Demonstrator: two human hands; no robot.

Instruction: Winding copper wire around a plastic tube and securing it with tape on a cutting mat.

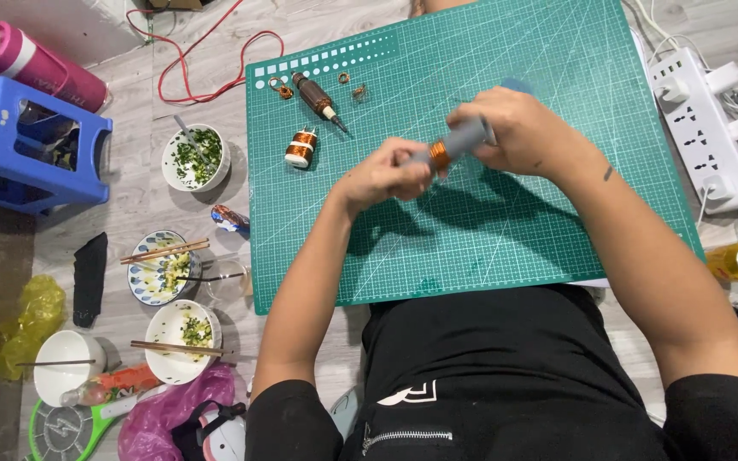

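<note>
Both my hands hover over a green cutting mat (548, 77). My right hand (518, 128) grips a grey cylinder (463, 139) with a copper wire coil at its left end. My left hand (383, 175) pinches that coiled end with its fingertips. On the mat's far left lie a small spool of copper wire (301, 148), a dark rod wound with copper wire (318, 98) and a few small copper loops (281, 87).
Bowls with food scraps and chopsticks (196, 158) (161, 266) (183, 329) stand on the floor at left, near a blue stool (36, 141) and a pink bottle (40, 64). A red wire (207, 51) loops at the back. A white power strip (706, 124) lies at right.
</note>
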